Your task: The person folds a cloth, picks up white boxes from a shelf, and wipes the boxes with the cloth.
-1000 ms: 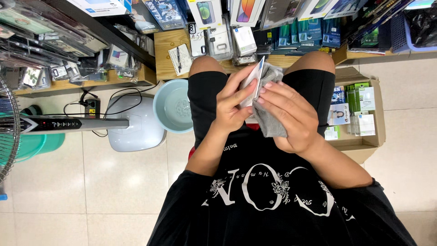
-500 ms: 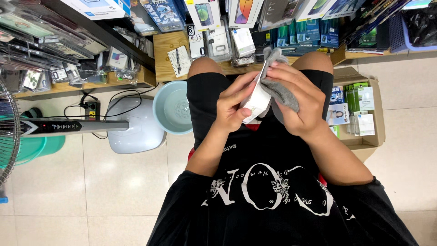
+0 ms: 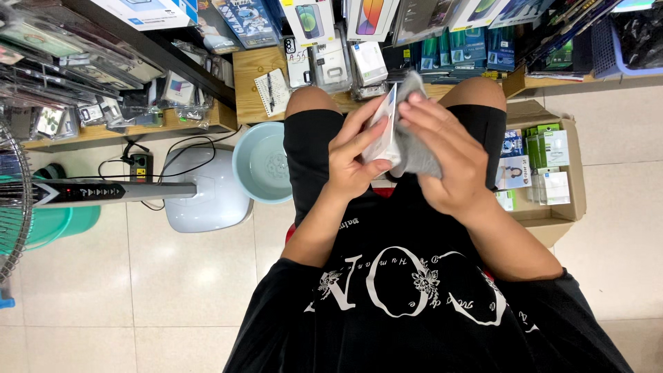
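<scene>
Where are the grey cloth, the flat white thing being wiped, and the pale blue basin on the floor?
grey cloth [image 3: 418,155], head view, on its lower fold under the right hand.
flat white thing [image 3: 384,131], head view, on its white face.
pale blue basin [image 3: 262,162], head view, on its inner wall.

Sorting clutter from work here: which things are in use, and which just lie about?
In use: left hand, right hand, white flat item, grey cloth.
Lying about: basin, cardboard box, notepad, fan base.
</scene>
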